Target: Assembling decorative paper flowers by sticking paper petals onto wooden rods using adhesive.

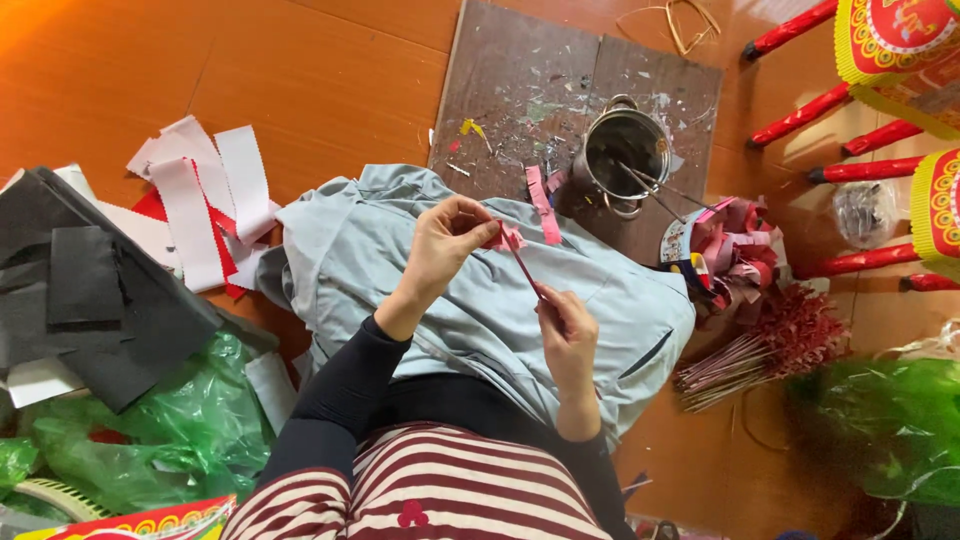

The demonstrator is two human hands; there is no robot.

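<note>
Over my lap, above the pale grey-blue jacket (480, 290) spread across my knees, both my hands work on one thin pink stick (524, 264). My left hand (445, 245) has its fingertips pinched together on a small piece of pink paper (505, 236) at the stick's upper end. My right hand (567, 330) is closed on the lower end, thumb and fingers clamped round it. The stick runs at a slant between the two hands, clear of the jacket; held at both ends this way it appears steadied so the paper can be set against the tip. The jacket probably serves as a lap cover.

The stick is slender, straight and pinkish red. The paper at its tip is crumpled or folded; I cannot tell whether it is already fixed on.

Beyond my hands, a worn dark board (530, 90) lies on the orange floor, spattered with scraps, and carries a metal pot (625, 150) with thin rods standing in it. A loose pink strip (543, 205) lies at the board's near edge. To my right, a bundle of finished red sticks (770, 345) lies on the floor, near a pile of pink and red paper (730, 250). To my left lie white and red strips (205, 195), dark grey sheets (90, 290) and a green plastic bag (170, 430).
</note>
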